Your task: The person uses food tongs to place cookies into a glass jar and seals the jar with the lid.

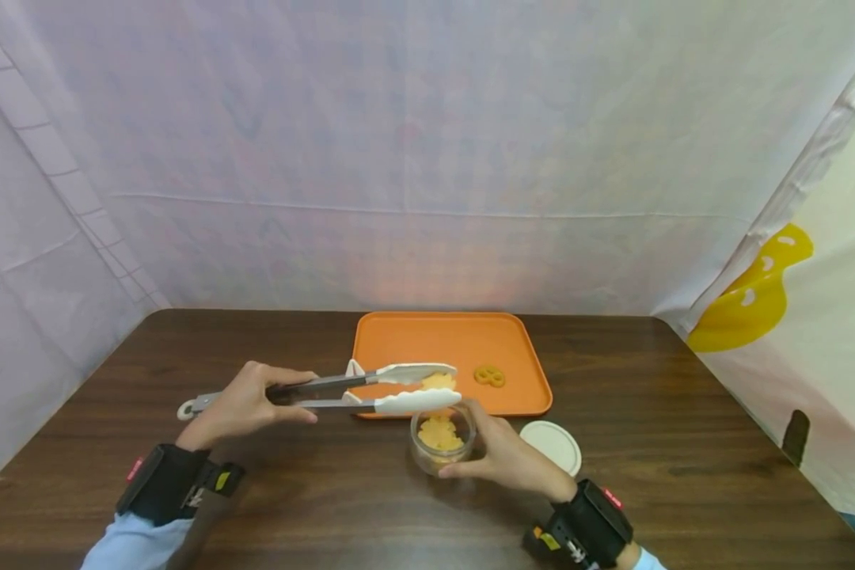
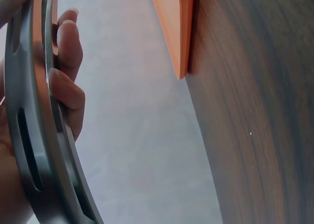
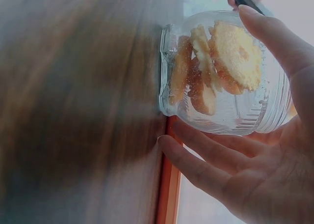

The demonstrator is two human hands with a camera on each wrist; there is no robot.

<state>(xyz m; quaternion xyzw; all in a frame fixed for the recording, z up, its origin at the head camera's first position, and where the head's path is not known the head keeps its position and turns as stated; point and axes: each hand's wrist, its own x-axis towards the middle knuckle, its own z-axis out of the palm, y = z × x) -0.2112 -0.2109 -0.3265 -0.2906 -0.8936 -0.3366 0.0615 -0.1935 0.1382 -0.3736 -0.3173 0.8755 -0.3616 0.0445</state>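
Note:
My left hand (image 1: pixel 245 404) grips a pair of tongs (image 1: pixel 335 382) with white tips, also seen along the left edge of the left wrist view. A yellow scalloped cookie (image 1: pixel 438 381) shows between the tong tips, above the jar's far rim. Whether the tips pinch it, I cannot tell. With fingers and thumb about its side, my right hand (image 1: pixel 495 447) holds a clear glass jar (image 1: pixel 422 457) upright on the table. Several cookies (image 3: pixel 235 54) lie inside the jar, leaning on one another in the right wrist view.
Behind the jar lies an orange tray (image 1: pixel 427 332), with a pretzel-shaped cookie (image 1: pixel 489 376) on its right part. A round white lid (image 1: pixel 552 448) rests on the dark wooden table (image 1: pixel 684 443), right of the jar and partly behind the right hand. A pale curtain (image 1: pixel 399 158) hangs behind the table.

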